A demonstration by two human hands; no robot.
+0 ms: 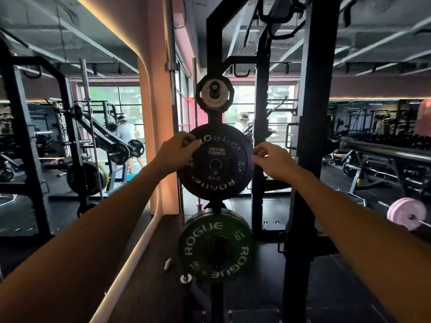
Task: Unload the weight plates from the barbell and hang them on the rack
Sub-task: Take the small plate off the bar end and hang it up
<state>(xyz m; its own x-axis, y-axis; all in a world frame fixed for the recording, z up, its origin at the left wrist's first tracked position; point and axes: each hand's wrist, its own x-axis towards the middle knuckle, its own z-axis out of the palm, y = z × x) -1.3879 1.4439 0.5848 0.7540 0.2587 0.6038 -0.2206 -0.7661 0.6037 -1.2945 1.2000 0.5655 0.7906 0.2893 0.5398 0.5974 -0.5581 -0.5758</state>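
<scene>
A black 5 kg Rogue plate (215, 180) hangs on the middle peg of the black plate rack (309, 108) straight ahead. My left hand (177, 152) has its fingers curled on the plate's upper left rim. My right hand (272, 162) has its fingers curled at the plate's right rim. Above it a small black and silver plate (214, 93) sits on the top peg. Below it a green 10 kg Rogue plate (217, 248) hangs on the lower peg. A barbell (384, 151) rests across the rack at the right.
A pink plate (407, 212) sits on a low bar at the right. An orange pillar (156, 113) stands just left of the rack. Other racks and machines (30, 136) fill the left side, with people (126, 134) in the background near the windows.
</scene>
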